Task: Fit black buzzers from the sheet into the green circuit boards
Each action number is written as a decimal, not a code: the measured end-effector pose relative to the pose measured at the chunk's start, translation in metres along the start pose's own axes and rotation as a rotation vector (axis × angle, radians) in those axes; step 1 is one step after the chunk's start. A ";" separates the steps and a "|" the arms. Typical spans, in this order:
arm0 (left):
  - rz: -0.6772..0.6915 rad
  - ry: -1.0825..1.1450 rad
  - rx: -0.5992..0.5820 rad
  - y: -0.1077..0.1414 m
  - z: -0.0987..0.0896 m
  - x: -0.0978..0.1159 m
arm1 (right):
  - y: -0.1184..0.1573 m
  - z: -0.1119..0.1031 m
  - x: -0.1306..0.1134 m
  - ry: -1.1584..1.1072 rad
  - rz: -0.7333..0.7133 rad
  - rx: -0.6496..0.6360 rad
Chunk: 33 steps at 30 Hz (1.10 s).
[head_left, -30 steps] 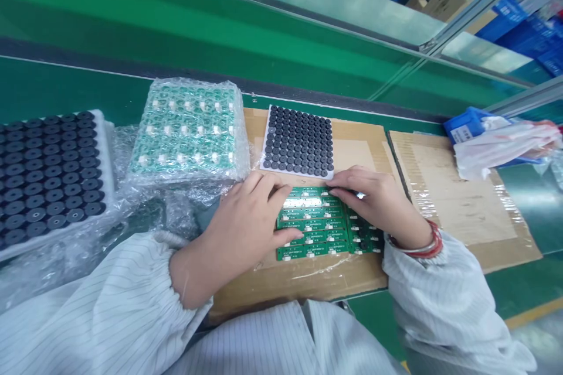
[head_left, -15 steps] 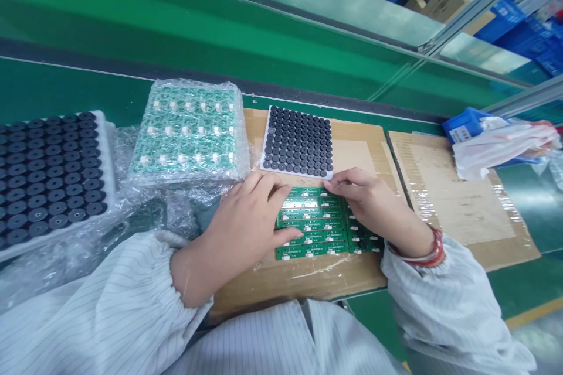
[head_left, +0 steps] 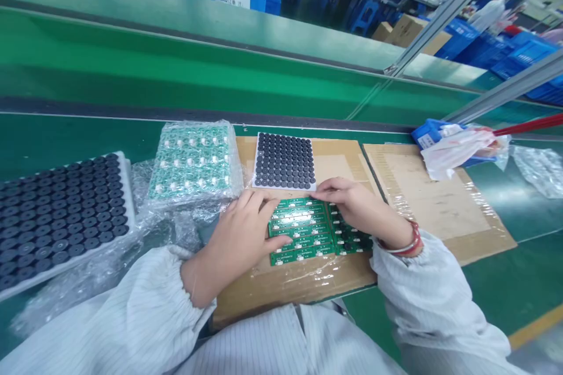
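Observation:
A green circuit board panel with rows of small white connectors lies flat on cardboard. My left hand rests at the panel's left edge, fingers spread and thumb lying over the board. A second panel sits against its right side, partly hidden beneath my right hand. The thumb and index finger of that hand are pinched together at the first panel's top right. What they hold, if anything, is too small to make out. Just beyond the fingertips is a white sheet covered with rows of black round parts.
Bubble-wrapped circuit boards stand at the left, beside a larger white tray of black round parts. Cardboard extends right, toward a blue bin with plastic bags. A metal-framed partition runs behind the bench.
The camera view has tilted up, so the bench appears lower and more blue crates show behind. Both hands keep nearly the same places against the panels.

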<state>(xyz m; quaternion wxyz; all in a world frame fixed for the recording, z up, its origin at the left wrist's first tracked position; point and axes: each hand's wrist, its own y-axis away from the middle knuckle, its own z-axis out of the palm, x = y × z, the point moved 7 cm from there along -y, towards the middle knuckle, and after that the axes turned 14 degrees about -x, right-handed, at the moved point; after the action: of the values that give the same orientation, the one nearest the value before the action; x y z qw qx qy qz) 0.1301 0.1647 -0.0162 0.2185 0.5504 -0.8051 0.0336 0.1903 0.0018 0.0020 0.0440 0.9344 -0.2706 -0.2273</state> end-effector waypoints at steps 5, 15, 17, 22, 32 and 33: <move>-0.005 -0.004 -0.004 0.000 0.000 -0.001 | -0.005 0.005 -0.002 0.049 0.025 -0.093; 0.015 -0.009 0.015 0.003 -0.003 0.000 | 0.006 -0.076 0.003 0.124 0.156 0.145; 0.011 -0.009 0.019 0.004 -0.004 0.000 | -0.005 -0.077 0.006 0.166 0.185 0.129; 0.000 0.003 -0.005 0.004 -0.005 0.002 | -0.046 -0.050 0.009 0.170 0.175 -0.036; -0.003 0.023 -0.009 0.003 -0.006 0.002 | -0.053 -0.023 -0.004 0.211 0.151 -0.098; -0.002 0.024 -0.007 0.004 -0.006 0.002 | -0.052 -0.022 -0.004 0.215 0.166 -0.090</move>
<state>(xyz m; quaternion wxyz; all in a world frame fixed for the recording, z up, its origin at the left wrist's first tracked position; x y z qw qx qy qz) 0.1283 0.1662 -0.0092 0.2298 0.5503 -0.8019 0.0372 0.2226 0.0468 0.0128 0.1333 0.9250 -0.3300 -0.1334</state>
